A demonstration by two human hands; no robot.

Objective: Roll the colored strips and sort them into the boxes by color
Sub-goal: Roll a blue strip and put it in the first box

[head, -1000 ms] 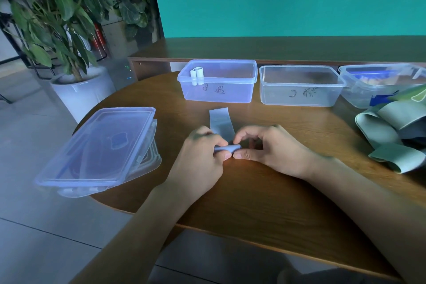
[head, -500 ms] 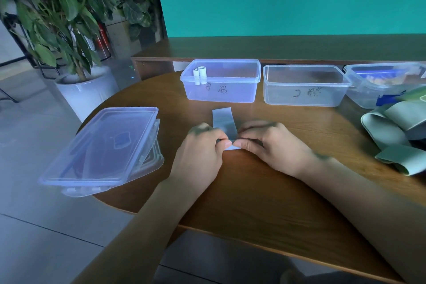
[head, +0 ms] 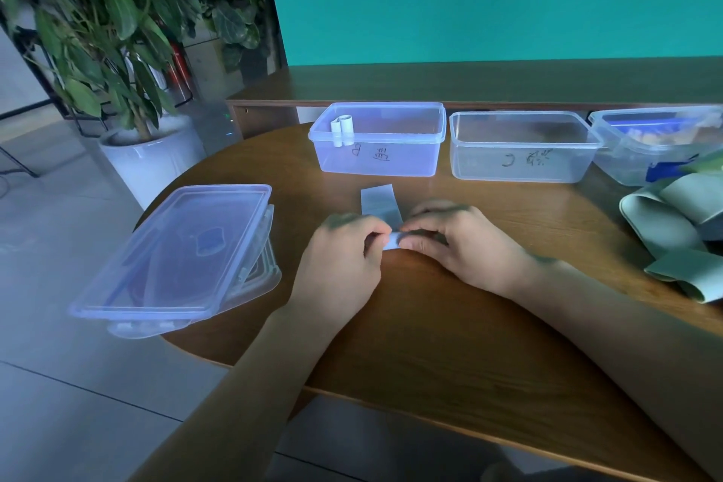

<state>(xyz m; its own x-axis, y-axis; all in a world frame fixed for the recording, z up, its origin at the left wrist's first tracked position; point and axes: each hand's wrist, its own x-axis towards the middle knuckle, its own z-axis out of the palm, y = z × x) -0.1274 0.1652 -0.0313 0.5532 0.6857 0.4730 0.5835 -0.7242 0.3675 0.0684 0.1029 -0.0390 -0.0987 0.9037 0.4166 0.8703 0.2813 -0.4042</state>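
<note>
Since half a second ago: rolled end of strip advanced slightly toward far side, flat tail beyond the fingers about the same length; hands barely shifted.

Left hand (head: 344,250): fingers curled, pinching left end of the rolled part of the pale blue strip (head: 381,203). Right hand (head: 454,243): fingers curled, thumb and forefinger pinching right end of the same roll. Both hands meeting at the roll, low on the round wooden table (head: 450,344).

Strip: rolled portion between the fingertips, flat remainder lying on the table, pointing away toward the boxes.

Left box (head: 379,156): clear plastic, open, handwritten mark on front wall; two small white rolls (head: 342,129) leaning at its left rim.

Middle box (head: 524,160): clear, open, handwritten mark on front; contents not discernible.

Right box (head: 641,145): clear, partly out of view, something blue inside.

Loose green strips (head: 673,223): curled heap at right table edge, well apart from the hands.

Stacked box lids (head: 184,254): clear plastic, at left table edge, overhanging it.

Potted plant (head: 117,51): white pot, on floor beyond the table, left.
</note>
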